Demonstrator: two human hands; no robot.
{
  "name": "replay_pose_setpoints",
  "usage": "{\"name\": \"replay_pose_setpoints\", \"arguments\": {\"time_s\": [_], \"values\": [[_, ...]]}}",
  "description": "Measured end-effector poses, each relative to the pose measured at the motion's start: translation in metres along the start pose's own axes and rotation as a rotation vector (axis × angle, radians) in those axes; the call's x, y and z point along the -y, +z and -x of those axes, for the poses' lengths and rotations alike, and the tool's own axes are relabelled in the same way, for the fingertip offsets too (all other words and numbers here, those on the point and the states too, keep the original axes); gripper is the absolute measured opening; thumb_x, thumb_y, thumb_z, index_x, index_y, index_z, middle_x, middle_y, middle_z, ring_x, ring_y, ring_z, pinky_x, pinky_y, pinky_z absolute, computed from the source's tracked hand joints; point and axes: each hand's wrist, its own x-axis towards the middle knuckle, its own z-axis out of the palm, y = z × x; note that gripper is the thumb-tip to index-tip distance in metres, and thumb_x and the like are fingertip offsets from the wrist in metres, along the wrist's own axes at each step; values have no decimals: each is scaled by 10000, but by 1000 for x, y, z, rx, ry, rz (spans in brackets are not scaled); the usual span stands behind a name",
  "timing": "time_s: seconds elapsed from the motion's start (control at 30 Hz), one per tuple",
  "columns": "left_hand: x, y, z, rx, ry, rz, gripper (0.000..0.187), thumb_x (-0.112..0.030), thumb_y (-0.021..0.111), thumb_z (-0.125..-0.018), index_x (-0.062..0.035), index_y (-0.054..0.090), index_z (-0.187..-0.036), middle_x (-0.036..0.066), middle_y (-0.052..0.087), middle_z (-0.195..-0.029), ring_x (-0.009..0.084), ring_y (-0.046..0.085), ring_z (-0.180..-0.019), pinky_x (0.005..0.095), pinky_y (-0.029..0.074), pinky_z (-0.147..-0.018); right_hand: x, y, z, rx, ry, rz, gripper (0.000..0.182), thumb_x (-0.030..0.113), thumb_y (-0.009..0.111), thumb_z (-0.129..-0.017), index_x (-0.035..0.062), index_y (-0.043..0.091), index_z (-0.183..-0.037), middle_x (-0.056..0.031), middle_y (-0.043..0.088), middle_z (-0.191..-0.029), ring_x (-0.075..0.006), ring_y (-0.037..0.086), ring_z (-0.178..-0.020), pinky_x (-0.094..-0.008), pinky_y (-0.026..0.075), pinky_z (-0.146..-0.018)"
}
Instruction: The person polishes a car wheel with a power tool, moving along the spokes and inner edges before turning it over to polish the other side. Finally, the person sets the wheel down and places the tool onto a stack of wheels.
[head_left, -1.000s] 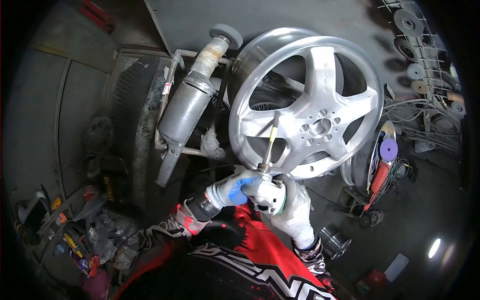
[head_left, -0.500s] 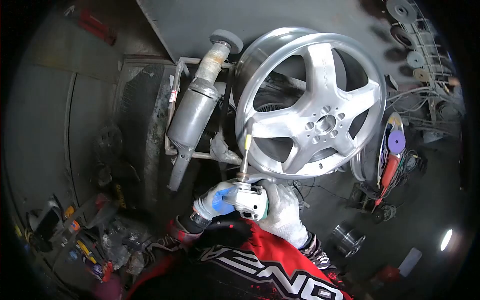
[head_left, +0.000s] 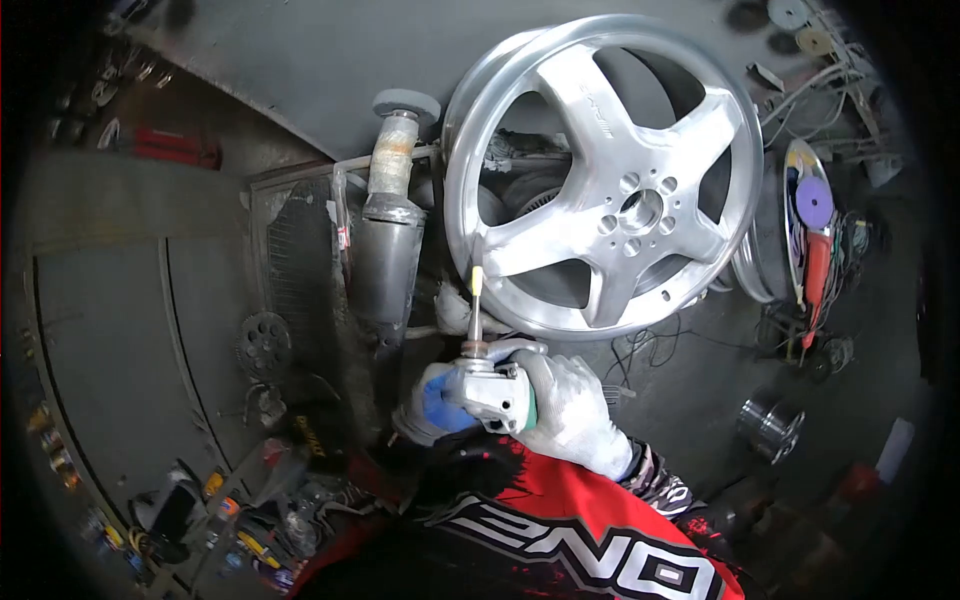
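**Grinder held just off the wheel's lower rim**

Grinder (head_left: 488,392) sits in both gloved hands at the centre of the head view, its thin shaft and yellow-tipped bit (head_left: 477,283) pointing up towards twelve o'clock. The left hand (head_left: 428,402) is wrapped shut around the rear of the body; the right hand (head_left: 568,405) is closed over the head from the three o'clock side. The bit's tip lies at the wheel (head_left: 600,170) rim's seven o'clock edge; whether it touches the metal cannot be told. The five-spoke wheel stands upright, leaning against the wall at one o'clock from the hands. A grey exhaust part (head_left: 388,250) stands just beside the wheel at eleven o'clock. A red polisher (head_left: 815,255) with a purple disc rests against another rim at three o'clock, well apart.

Risks, as a judgement: the long thin shaft could chatter or skid off the curved rim edge and gouge the polished face, since the wheel looks only propped, not clamped. A snagged bit could jerk the tool towards the gloves. Loose cables on the floor near the wheel could catch a foot.
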Motion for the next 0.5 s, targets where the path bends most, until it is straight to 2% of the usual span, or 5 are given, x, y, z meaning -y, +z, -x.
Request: {"name": "replay_pose_setpoints", "arguments": {"time_s": [0.2,0.4,0.43,0.47,0.5], "values": [[-74,-20,-20,-45,352,-531,403,-215,853,-781,-15,689,-1090,116,731,-967,283,741,-885,387,589,-744,-2,1,-8,-24,44,-18,496,224,797,-698,57,573,-1108,-111,628,-816,-320,634,-733,-439,474,-687],[-100,-12,-12,-232,-675,1235,554,-275,751,-858,1,562,-1300,118,689,-1083,293,696,-900,435,578,-816,4,1,0,9,91,-35,498,232,795,-702,57,582,-1117,-123,637,-836,-316,642,-745,-418,476,-709],[-99,-21,-11,181,-508,1532,505,-253,725,-891,-10,574,-1307,104,679,-1110,239,679,-976,403,566,-880,4,1,-1,13,94,-33,501,232,796,-699,57,583,-1117,-125,637,-838,-317,642,-745,-418,476,-710],[-91,-26,-7,183,-515,1528,505,-253,725,-891,-10,574,-1307,104,679,-1110,239,679,-976,403,566,-880,4,1,-1,18,96,-31,503,233,797,-696,57,585,-1118,-128,638,-840,-317,642,-746,-419,475,-711],[-81,-29,-1,-44,-585,1131,459,-227,745,-880,-13,608,-1262,101,685,-1089,222,681,-975,389,568,-865,3,2,-3,14,101,-34,503,233,797,-696,57,585,-1118,-128,638,-840,-317,642,-746,-419,475,-711]]}}
